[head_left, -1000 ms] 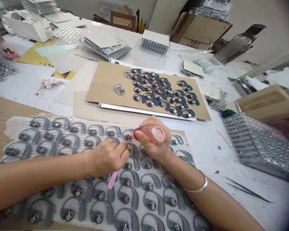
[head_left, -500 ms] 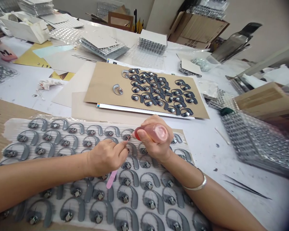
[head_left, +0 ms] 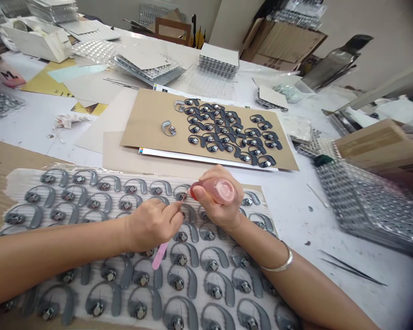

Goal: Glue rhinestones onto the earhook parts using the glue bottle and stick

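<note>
pink bottle in right hand, nozzle by grey earhook, left hand pinching

Left hand — palm down, fingers pinched tight, forearm entering from the left edge. Right hand curled closed, knuckles up — forearm angled in from lower right. Fingertips nearly meet.

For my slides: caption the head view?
Right hand tips pink bottle over grey hooks; left hand holds pink stick.

Matt grey curved plastic ear hooks carry shiny round metal discs. They lie on a rough brown corrugated cardboard sheet. The small translucent pink plastic bottle looks glossy.
</note>
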Demonstrator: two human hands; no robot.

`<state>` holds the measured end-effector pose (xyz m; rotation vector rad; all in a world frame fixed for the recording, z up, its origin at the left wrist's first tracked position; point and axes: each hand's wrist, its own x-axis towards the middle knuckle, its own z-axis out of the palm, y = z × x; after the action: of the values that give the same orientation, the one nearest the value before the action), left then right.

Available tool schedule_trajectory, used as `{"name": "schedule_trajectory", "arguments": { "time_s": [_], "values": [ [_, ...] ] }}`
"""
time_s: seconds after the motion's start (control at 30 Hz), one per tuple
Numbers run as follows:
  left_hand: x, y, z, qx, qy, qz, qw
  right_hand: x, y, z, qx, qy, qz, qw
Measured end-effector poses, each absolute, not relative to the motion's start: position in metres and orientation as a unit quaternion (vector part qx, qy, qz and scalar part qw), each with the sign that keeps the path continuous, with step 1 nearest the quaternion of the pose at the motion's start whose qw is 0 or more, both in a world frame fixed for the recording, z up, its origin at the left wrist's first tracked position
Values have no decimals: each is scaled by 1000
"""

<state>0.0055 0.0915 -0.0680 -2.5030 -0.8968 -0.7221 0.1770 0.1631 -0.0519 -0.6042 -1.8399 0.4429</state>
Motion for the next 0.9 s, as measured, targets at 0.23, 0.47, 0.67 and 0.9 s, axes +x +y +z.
{"name": "schedule_trajectory", "arguments": {
  "time_s": [0.23, 0.47, 0.67, 0.9],
  "values": [
    [5, 91, -68, -894, -317, -254, 192, 176, 162, -53, -255, -776, 185, 546],
    [5, 91, -68, -892, -317, -255, 196, 177, 163, -52, -254, -778, 178, 546],
    [5, 92, -68, -893, -322, -256, 183, 178, 162, -50, -259, -780, 182, 540],
    [4, 93, -70, -889, -334, -275, 150, 180, 162, -52, -260, -782, 179, 537]
  ]
}}
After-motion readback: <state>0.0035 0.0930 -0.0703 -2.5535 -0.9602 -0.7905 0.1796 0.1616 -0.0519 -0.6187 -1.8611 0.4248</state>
